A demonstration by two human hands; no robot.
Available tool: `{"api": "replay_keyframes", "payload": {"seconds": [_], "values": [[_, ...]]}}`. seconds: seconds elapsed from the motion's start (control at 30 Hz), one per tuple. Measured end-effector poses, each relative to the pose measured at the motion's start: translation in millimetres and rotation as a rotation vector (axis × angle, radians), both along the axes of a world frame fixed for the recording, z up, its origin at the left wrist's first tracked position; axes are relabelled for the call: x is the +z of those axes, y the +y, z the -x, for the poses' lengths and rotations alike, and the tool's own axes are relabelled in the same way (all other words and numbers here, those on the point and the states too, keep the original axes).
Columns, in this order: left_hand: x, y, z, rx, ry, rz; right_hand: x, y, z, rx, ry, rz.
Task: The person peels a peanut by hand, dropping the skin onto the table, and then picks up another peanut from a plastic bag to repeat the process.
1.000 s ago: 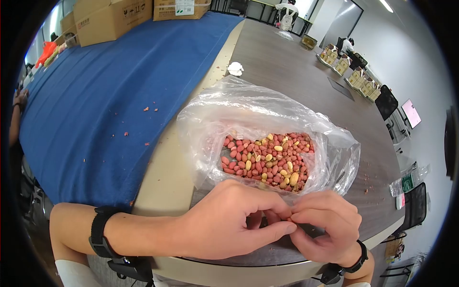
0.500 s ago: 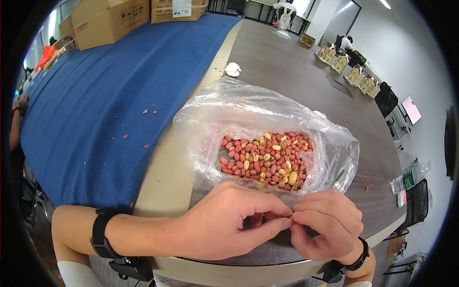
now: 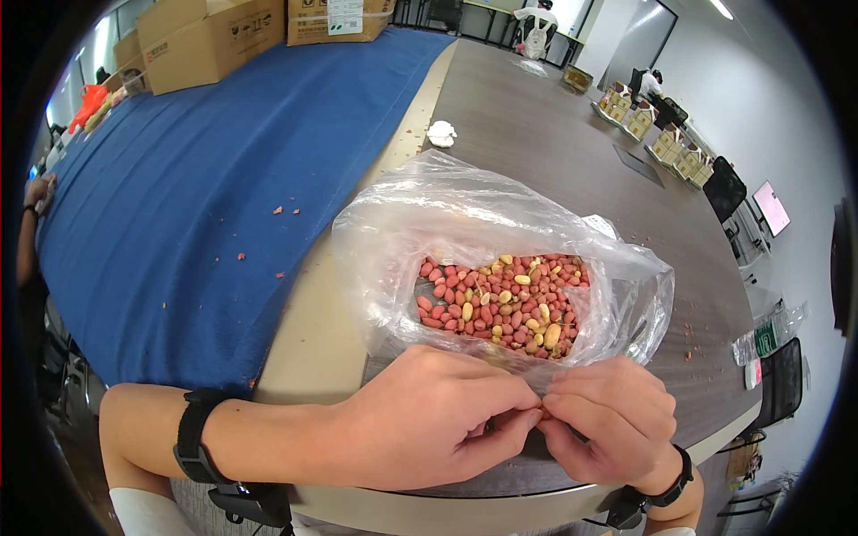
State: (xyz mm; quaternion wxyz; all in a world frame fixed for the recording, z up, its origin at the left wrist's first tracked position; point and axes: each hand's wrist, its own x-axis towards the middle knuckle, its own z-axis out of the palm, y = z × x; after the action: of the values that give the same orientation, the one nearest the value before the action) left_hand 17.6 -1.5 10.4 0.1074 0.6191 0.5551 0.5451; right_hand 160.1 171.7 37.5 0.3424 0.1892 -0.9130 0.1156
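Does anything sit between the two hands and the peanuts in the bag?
Only the crumpled near rim of the plastic bag, just beyond the left hand and right hand. The bag's mouth above the peanuts is open; nothing else visible intervenes.

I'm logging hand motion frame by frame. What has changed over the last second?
The left hand has curled tighter, closing the gap under its fingers. Its fingertips stay pressed to those of the right hand; what they pinch is too small to tell. Nothing was visibly picked up or let go. The plastic bag of peanuts stayed open on the table.
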Motion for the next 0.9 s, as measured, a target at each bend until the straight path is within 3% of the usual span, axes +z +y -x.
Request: {"api": "replay_keyframes", "payload": {"seconds": [0.33,0.9], "values": [[2.2,-1.8,0.4,-0.039,-0.117,0.08,-0.4,-1.2,-1.4,-0.001,-0.068,0.111],[6.0,-1.8,1.2,-0.033,-0.096,0.091,-0.4,0.3,-1.1,0.021,-0.117,0.267]]}}
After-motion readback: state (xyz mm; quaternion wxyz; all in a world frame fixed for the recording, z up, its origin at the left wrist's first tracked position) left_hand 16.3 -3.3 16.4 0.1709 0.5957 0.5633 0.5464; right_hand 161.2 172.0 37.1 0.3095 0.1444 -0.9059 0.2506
